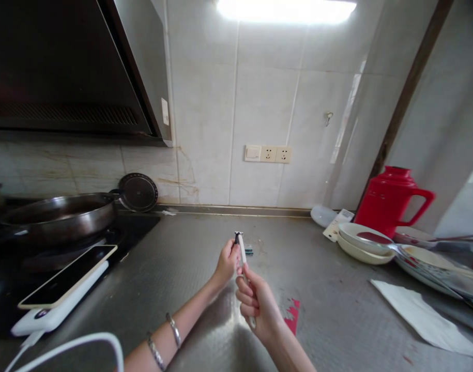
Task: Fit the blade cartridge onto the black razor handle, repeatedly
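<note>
My right hand (pixel 255 302) is wrapped around the handle of a slim white-handled tool (pixel 243 250) with a small T-shaped head. It looks like a razor or a peeler, though its exact kind is unclear. At the tool's upper end, my left hand (pixel 226 261) is closed with thumb and fingers near the head, where a small black part shows. Whether that black part belongs to the tool I cannot tell. Just behind the hands, a small dark teal flat piece (pixel 249 250) lies on the metal counter (pixel 197 235). Torn red paper (pixel 293 316) lies right of my right wrist.
To the left, a phone (pixel 69 276) rests on a white power bank (pixel 61 305) with a cable; a steel pan (pixel 61 217) sits on the stove. At right stand a red thermos jug (pixel 387 201), stacked bowls (pixel 366 254), plates and a white napkin (pixel 422 315).
</note>
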Demonstrator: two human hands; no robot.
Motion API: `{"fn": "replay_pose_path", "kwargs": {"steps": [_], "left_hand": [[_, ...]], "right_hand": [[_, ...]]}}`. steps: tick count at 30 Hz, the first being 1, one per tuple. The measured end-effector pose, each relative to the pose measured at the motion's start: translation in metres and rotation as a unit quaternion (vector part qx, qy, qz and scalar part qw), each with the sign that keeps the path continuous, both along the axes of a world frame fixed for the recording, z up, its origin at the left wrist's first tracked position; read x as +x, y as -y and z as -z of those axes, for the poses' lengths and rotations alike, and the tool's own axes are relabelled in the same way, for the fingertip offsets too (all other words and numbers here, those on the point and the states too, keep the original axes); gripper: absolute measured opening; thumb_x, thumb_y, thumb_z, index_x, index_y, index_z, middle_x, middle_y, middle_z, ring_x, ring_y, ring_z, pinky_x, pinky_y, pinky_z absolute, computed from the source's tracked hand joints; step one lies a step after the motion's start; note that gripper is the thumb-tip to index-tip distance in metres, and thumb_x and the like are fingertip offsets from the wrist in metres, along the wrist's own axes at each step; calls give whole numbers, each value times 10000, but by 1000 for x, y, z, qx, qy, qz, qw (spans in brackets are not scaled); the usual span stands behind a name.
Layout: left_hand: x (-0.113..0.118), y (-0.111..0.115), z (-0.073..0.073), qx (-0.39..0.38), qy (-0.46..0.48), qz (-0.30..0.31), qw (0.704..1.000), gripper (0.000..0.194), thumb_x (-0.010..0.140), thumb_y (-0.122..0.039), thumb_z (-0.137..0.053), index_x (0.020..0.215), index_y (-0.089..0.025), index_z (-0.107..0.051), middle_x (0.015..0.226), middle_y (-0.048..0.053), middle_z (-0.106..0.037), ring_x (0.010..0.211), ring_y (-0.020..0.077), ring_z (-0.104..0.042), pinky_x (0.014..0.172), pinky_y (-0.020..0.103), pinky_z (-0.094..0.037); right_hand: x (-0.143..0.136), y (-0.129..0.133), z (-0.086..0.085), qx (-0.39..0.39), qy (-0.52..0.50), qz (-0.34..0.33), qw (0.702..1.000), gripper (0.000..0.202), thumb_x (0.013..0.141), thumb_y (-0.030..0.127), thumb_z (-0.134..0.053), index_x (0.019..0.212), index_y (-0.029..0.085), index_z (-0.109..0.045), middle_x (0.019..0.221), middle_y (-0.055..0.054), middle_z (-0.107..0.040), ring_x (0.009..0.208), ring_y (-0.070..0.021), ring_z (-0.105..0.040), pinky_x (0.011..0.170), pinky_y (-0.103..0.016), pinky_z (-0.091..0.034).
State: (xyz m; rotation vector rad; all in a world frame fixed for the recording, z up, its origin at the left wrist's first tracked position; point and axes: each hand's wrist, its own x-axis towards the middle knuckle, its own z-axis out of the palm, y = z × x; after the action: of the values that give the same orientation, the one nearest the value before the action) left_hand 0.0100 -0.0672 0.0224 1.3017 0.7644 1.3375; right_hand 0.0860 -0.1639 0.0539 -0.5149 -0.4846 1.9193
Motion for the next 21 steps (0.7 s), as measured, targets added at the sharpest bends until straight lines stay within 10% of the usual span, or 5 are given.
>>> {"fn": "replay_pose_path", "kwargs": {"steps": [16,21], "left_hand": [[3,-3,17,28,-27,-2,999,306,767,-475,-506,724,-182,-426,546,-73,-363,433,48,-309,407,172,-249],[-2,-7,8,55,-41,-6,998,310,805,-485,-453,749,-180,-441,559,-63,-373,453,62,-331,432,186,-271]], "right_hand": [[5,4,13,16,45,46,998,361,633,430,-716,742,191,-468,397,133,-258,340,3,-61,301,-118,-21],[25,-2,-7,104,93,88,986,303,714,443,-636,852,219,-486,476,105,-399,329,-10,-119,298,-136,-58]]}}
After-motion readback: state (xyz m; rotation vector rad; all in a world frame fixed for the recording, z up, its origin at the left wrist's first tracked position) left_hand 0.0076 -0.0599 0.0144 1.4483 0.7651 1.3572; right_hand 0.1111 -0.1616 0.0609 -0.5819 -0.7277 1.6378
